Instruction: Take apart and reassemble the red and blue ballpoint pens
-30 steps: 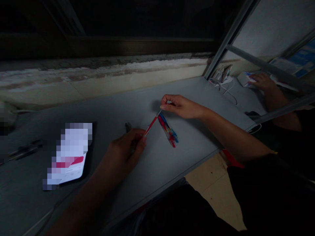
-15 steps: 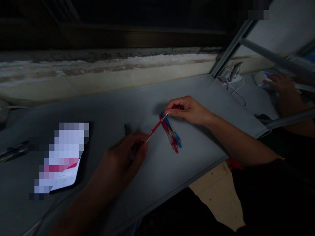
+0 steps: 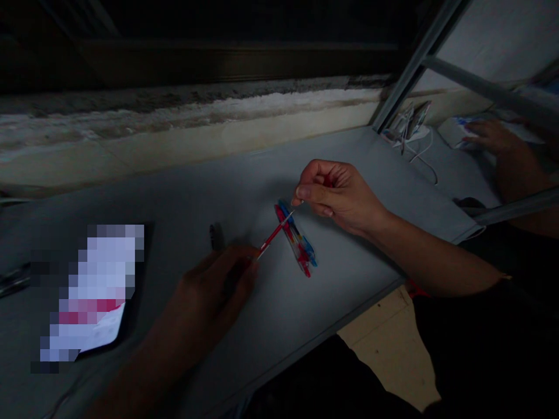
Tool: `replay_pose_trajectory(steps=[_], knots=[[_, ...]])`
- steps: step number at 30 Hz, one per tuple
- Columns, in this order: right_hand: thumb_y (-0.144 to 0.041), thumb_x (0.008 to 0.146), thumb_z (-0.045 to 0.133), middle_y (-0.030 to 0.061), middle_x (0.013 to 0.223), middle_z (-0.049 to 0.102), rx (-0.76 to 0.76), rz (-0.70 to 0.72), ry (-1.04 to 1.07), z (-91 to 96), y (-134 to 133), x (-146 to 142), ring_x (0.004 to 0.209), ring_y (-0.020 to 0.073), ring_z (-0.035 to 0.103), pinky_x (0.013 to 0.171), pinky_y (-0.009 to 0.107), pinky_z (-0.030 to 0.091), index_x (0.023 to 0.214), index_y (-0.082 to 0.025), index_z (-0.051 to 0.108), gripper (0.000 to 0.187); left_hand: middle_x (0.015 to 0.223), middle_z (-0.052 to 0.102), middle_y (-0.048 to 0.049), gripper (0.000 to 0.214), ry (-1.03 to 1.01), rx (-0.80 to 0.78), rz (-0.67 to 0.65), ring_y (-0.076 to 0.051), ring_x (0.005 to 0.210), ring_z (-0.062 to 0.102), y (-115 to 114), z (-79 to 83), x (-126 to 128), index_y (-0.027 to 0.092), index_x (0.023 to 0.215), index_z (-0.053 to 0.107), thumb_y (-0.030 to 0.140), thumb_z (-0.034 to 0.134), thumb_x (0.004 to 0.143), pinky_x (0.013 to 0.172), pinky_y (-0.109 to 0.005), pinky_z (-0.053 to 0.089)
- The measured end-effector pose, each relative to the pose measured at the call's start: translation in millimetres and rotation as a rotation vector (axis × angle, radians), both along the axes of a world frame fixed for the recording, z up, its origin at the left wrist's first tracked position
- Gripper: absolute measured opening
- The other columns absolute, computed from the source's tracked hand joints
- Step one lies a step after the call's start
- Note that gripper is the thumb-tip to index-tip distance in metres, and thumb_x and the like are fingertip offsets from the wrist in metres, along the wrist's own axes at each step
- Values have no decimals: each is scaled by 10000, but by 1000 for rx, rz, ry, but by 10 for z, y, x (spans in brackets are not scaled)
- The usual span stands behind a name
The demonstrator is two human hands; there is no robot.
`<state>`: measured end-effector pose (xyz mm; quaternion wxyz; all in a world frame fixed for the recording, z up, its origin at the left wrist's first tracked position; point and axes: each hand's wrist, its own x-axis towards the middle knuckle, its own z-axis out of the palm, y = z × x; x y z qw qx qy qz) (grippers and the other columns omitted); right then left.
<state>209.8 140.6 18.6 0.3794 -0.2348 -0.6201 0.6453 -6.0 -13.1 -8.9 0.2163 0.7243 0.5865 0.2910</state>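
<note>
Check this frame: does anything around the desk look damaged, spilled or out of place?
The plaster strip along the ledge behind the grey desk looks damaged: it is rough, stained and patchy along its length. The thin red pen refill and the red-and-blue pens show no clear damage.

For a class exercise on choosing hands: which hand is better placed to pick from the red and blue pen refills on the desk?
Right, probably: the right hand sits just above the bundle of refills, pinching the tip of a thin red refill. The left hand holds its other end, farther away.
</note>
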Motion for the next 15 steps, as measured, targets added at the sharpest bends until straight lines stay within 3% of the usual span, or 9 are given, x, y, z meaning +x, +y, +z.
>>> replay_pose_trajectory(steps=[7, 15], knots=[[-375, 774, 880, -40, 589, 554, 110, -11, -53, -32, -54, -7, 450, 60, 352, 404, 238, 228, 741, -193, 611, 327, 927, 764, 12, 189, 1, -14, -23, -146, 699, 724, -12, 5, 5, 270, 1159, 647, 323, 534, 1017, 688, -252, 574], [-361, 787, 871, -60, 545, 536, 141, -30, -66, -29, -36, 1, 433, 54, 370, 393, 226, 236, 742, -192, 612, 313, 906, 749, 32, 188, 25, 19, -23, -114, 626, 682, -17, -28, -9, 265, 1165, 641, 318, 537, 1019, 661, -226, 553]])
